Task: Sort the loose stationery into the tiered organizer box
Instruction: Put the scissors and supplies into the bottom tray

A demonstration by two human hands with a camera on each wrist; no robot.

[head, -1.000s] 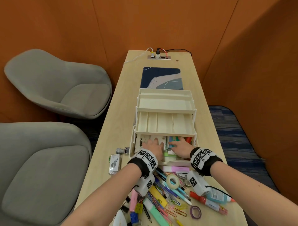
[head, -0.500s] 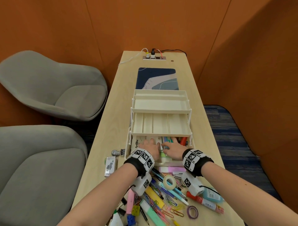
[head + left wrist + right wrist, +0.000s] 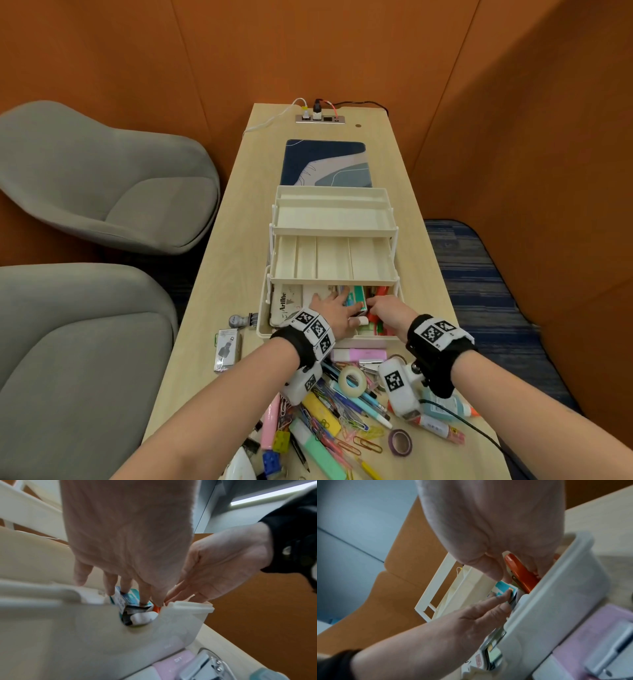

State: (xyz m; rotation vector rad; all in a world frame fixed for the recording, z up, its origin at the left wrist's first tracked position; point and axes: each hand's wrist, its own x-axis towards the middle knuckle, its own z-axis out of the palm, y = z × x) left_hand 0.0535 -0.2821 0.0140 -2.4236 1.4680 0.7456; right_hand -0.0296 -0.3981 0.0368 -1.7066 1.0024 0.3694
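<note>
R hand (image 3: 388, 310) slid right, fingers now curled onto the red scissors (image 3: 520, 572); L hand (image 3: 330, 308) flat, fingertips on teal box (image 3: 354, 296) in organizer (image 3: 334, 226).

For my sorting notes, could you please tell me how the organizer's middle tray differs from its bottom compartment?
The middle tray is split by dividers into lengthwise lanes and holds nothing visible; the bottom compartment already contains an Artline box, a teal packet and red items. Both hands, left hand and right hand, reach into the bottom one, not the tray. Both are cream plastic.

Right hand (image 3: 387, 310) apparently curled, shifted rightward
</note>
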